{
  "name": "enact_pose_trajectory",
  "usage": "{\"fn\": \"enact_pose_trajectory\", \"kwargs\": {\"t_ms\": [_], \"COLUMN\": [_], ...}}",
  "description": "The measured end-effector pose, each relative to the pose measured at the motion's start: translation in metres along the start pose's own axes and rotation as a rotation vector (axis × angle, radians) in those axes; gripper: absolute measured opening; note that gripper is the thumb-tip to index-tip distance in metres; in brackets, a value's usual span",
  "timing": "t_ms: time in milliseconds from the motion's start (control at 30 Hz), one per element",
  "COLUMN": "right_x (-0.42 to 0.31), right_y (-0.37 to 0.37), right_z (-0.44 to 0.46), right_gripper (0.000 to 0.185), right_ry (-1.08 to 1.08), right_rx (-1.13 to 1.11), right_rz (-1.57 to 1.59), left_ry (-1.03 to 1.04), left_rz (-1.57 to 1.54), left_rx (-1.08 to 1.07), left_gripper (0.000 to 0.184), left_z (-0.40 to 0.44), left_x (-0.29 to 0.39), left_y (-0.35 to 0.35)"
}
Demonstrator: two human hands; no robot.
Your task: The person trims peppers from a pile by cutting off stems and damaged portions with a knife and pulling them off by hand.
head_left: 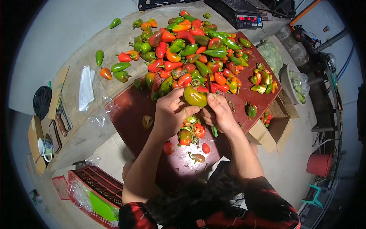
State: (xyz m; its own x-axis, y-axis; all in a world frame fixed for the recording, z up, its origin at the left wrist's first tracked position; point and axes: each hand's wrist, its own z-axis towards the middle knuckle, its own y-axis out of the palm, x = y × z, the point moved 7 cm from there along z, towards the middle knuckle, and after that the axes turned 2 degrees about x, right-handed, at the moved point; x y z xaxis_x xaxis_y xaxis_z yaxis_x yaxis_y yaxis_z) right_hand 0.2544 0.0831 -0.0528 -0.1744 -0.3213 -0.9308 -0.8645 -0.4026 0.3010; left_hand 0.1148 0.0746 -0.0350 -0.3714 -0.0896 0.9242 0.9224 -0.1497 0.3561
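Note:
My left hand is closed around an olive-green pepper, its stem end turned away from me. My right hand grips a small knife; the green handle end pokes out below the fist and a dark, narrow blade rises beside the pepper. The right thumb lies close to the pepper's right side. Below both hands, cut pepper pieces and stem scraps lie on the dark red board. Just beyond the hands rises a large heap of red, green and orange peppers.
Cut peppers form a small pile at the board's right. A digital scale stands at the back. Right of the board are a cardboard box and a white tub. On the left are a mug and a red crate.

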Motion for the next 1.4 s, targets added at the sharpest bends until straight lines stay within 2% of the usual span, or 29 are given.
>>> {"fn": "enact_pose_trajectory", "kwargs": {"t_ms": [133, 333, 400, 433, 467, 533, 633, 667, 733, 800, 833, 900, 1000, 1167, 1233, 1267, 1333, 1367, 1400], "right_x": [0.001, -0.005, -0.012, -0.013, -0.026, -0.042, -0.045, -0.031, -0.017, -0.016, -0.015, -0.035, -0.035, -0.021, -0.02, -0.019, -0.028, -0.025, -0.025], "right_y": [-0.002, -0.028, -0.031, -0.028, -0.019, -0.009, -0.018, -0.032, -0.036, -0.028, -0.026, -0.017, -0.02, -0.026, -0.022, -0.02, -0.009, -0.007, -0.008], "right_z": [0.0, 0.001, 0.001, 0.002, -0.001, -0.008, -0.013, -0.006, -0.003, -0.002, -0.002, -0.006, -0.008, -0.005, -0.006, -0.007, -0.008, -0.008, -0.008], "right_gripper": [0.052, 0.05, 0.044, 0.044, 0.041, 0.039, 0.036, 0.037, 0.037, 0.037, 0.037, 0.035, 0.034, 0.037, 0.04, 0.041, 0.047, 0.052, 0.052], "right_ry": [0.006, -0.13, -0.189, -0.191, -0.389, -0.592, -0.558, -0.325, -0.097, -0.048, -0.048, -0.358, -0.403, -0.2, -0.174, -0.16, -0.349, -0.315, -0.316], "right_rx": [0.071, 0.303, 0.396, 0.394, 0.45, 0.502, 0.538, 0.471, 0.401, 0.333, 0.333, 0.412, 0.482, 0.385, 0.355, 0.341, 0.286, 0.302, 0.309], "right_rz": [-0.066, -0.232, -0.61, -0.611, -0.731, -0.847, -0.917, -0.75, -0.579, -0.515, -0.514, -0.692, -0.639, -0.561, -0.535, -0.522, -0.628, -0.522, -0.522], "left_ry": [0.044, 0.036, 0.005, -0.026, -0.024, -0.099, -0.064, -0.063, -0.038, -0.039, -0.041, -0.06, -0.097, -0.113, -0.046, -0.045, 0.306, 0.403, 0.404], "left_rz": [0.009, -0.085, -0.07, -0.055, -0.054, -0.07, 0.002, 0.003, 0.011, -0.02, -0.052, -0.103, -0.169, -0.245, -0.022, -0.021, 0.671, 0.846, 0.843], "left_rx": [-0.013, 0.009, 0.016, 0.022, 0.022, 0.021, 0.02, 0.019, 0.062, 0.055, 0.049, 0.061, 0.069, 0.101, 0.127, 0.124, 0.15, 0.145, 0.138], "left_gripper": [0.043, 0.032, 0.031, 0.03, 0.03, 0.032, 0.033, 0.033, 0.031, 0.028, 0.026, 0.026, 0.026, 0.026, 0.027, 0.027, 0.036, 0.043, 0.043], "left_z": [0.001, 0.001, 0.0, 0.0, 0.0, 0.0, 0.001, 0.002, 0.004, 0.005, 0.005, 0.006, 0.006, 0.006, 0.006, 0.005, 0.001, 0.0, 0.0], "left_x": [-0.007, 0.001, -0.005, -0.008, -0.008, -0.008, -0.008, -0.009, -0.008, -0.007, -0.007, -0.01, -0.015, -0.014, -0.011, -0.009, 0.023, 0.027, 0.022], "left_y": [-0.002, 0.001, -0.004, -0.005, -0.006, -0.004, -0.006, -0.005, -0.007, -0.006, -0.005, -0.006, -0.01, -0.009, -0.013, -0.012, -0.002, 0.002, 0.003]}}
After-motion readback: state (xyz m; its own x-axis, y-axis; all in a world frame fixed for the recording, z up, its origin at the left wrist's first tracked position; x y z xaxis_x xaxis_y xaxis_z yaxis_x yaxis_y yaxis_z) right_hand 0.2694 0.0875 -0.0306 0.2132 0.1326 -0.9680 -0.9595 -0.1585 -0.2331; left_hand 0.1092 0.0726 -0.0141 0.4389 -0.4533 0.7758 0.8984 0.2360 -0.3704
